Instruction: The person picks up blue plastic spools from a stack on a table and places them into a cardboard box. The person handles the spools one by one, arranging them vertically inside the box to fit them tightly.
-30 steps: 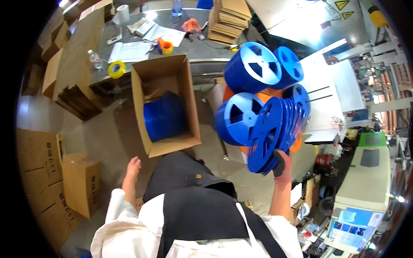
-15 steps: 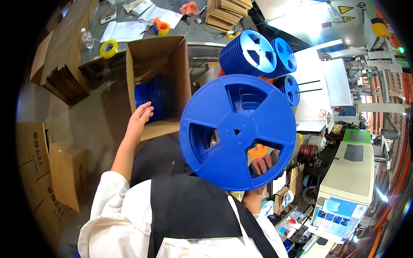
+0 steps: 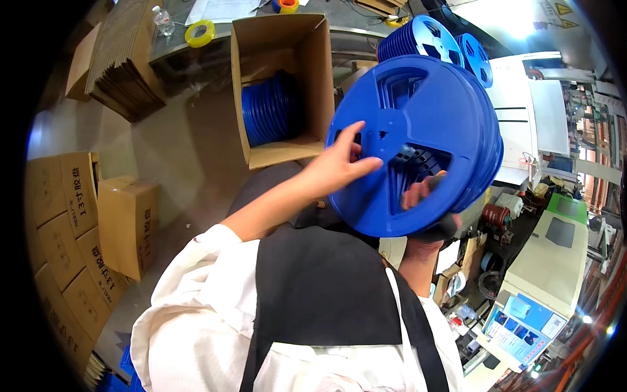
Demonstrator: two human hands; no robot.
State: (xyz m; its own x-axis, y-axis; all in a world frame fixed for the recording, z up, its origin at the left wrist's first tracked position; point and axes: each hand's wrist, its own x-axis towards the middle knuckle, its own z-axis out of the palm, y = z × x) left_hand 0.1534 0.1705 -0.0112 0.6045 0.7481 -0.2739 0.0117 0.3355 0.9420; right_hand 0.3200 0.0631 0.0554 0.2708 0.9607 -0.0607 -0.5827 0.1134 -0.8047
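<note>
A stack of large blue plastic reels [image 3: 418,111] is held up close in front of me. My right hand [image 3: 424,196] grips it from below, fingers showing through a spoke opening. My left hand [image 3: 336,166] lies flat against the left face of the front reel, fingers spread. An open cardboard box [image 3: 281,32] on the floor ahead holds several more blue reels [image 3: 268,108] standing on edge. Other blue reels [image 3: 434,36] are piled behind the held stack.
Flattened cardboard [image 3: 121,72] is stacked at the upper left, beside a yellow tape roll [image 3: 199,32]. Closed cartons [image 3: 65,215] stand at the left. A white and green machine [image 3: 555,261] with a screen stands at the right.
The reel stack has risen closer to my head and tilted. My left hand has left the box and come over onto the face of the front reel.
</note>
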